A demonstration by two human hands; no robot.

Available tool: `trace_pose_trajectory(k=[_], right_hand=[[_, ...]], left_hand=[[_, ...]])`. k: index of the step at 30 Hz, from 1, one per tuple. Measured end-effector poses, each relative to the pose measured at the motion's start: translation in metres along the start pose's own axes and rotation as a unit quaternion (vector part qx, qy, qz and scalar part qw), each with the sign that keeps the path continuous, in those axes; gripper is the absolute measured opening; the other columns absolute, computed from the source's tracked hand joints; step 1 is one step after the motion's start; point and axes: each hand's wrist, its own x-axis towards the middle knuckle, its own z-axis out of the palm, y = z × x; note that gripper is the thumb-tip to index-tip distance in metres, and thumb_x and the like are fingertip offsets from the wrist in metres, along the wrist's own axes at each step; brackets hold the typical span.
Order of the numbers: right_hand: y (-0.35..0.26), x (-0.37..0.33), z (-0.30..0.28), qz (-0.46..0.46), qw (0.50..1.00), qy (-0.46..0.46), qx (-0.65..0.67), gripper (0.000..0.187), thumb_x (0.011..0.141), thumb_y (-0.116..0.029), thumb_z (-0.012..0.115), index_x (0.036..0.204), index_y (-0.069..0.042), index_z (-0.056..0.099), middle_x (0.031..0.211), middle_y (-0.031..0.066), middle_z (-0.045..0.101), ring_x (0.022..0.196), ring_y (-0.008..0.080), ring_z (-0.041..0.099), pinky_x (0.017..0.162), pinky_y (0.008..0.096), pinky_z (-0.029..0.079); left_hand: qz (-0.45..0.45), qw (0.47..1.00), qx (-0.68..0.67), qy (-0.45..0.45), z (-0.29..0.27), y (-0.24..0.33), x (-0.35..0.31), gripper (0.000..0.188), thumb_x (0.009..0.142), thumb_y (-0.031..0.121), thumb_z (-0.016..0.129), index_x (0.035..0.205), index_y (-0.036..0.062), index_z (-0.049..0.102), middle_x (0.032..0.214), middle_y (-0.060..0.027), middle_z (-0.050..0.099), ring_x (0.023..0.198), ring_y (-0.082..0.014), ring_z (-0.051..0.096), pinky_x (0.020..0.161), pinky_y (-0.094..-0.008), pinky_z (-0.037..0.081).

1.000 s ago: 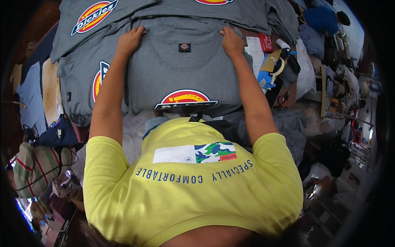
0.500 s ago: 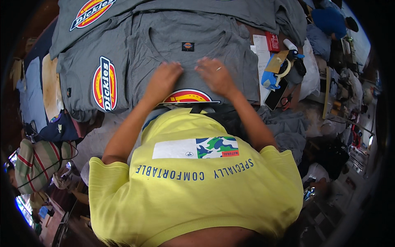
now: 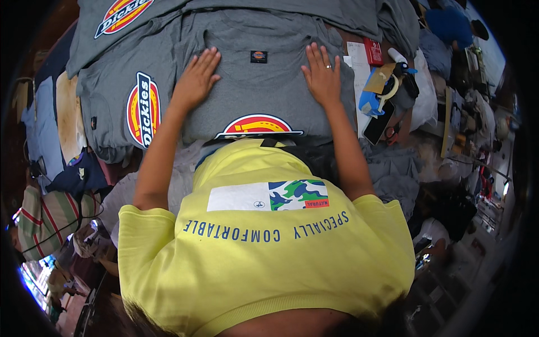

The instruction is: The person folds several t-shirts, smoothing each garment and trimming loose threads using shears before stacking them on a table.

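A grey T-shirt (image 3: 258, 92) lies spread on the table before me, its neckline away from me, with a small dark label at the inside back of the neck. Part of its red, yellow and white print shows at the edge nearest my body. My left hand (image 3: 197, 78) rests flat on the shirt near the left side of the collar, fingers stretched out. On the right side of the collar lies my right hand (image 3: 323, 73), palm down, fingers apart, a ring on one finger. Neither hand grips anything.
More grey printed shirts (image 3: 112, 84) lie to the left and beyond. On the right are a blue tape dispenser (image 3: 369, 105), a dark phone (image 3: 379, 124), scissors (image 3: 391, 133), a red box (image 3: 373, 51) and a paper sheet (image 3: 361, 76). Grey cloth (image 3: 393, 174) is heaped below them.
My hands have moved apart and away from me, from the middle of the shirt to either side of the collar. The shirt's chest looks smoother, and its neckline is wider.
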Motion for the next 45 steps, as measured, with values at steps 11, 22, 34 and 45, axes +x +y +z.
trace_pose_trajectory(k=[11, 22, 34, 45], right_hand=[[0.026, 0.049, 0.031, 0.054, 0.984, 0.048, 0.160, 0.046, 0.086, -0.042, 0.045, 0.124, -0.017, 0.044, 0.129, 0.0015, 0.045, 0.124, 0.0228, 0.035, 0.098, 0.0530, 0.023], [0.037, 0.088, 0.024, 0.078, 0.972, 0.060, 0.213, 0.028, 0.082, -0.037, 0.053, 0.094, -0.012, 0.055, 0.096, 0.0063, 0.061, 0.092, 0.0306, 0.056, 0.071, 0.0436, 0.042], [0.051, 0.096, 0.028, 0.035, 0.987, -0.050, 0.150, 0.031, 0.086, -0.042, 0.045, 0.098, -0.014, 0.049, 0.078, 0.0131, 0.062, 0.074, 0.0363, 0.058, 0.058, 0.0446, 0.044], [0.059, 0.100, 0.035, 0.053, 0.957, -0.002, 0.286, 0.037, 0.078, -0.046, 0.056, 0.091, -0.011, 0.056, 0.075, 0.0110, 0.063, 0.069, 0.0328, 0.060, 0.058, 0.0401, 0.044]], left_hand=[[-0.014, 0.974, 0.033, 0.223, 0.002, -0.068, 0.056, 0.047, 0.077, 0.035, 0.058, 0.117, 0.0131, 0.046, 0.124, -0.0055, 0.044, 0.118, -0.0272, 0.036, 0.095, -0.0426, 0.030], [-0.073, 0.993, -0.016, 0.091, -0.013, -0.080, 0.077, 0.036, 0.082, 0.044, 0.049, 0.092, 0.0095, 0.045, 0.081, -0.0141, 0.060, 0.073, -0.0350, 0.058, 0.057, -0.0415, 0.044], [-0.069, 0.996, 0.002, 0.049, -0.004, -0.103, 0.078, 0.038, 0.083, 0.048, 0.044, 0.093, 0.0108, 0.044, 0.080, -0.0132, 0.062, 0.069, -0.0346, 0.059, 0.055, -0.0420, 0.044], [-0.112, 0.954, -0.270, -0.073, -0.013, -0.131, 0.096, 0.045, 0.067, 0.050, 0.066, 0.074, 0.0067, 0.056, 0.065, -0.0071, 0.057, 0.067, -0.0180, 0.056, 0.062, -0.0298, 0.041]])
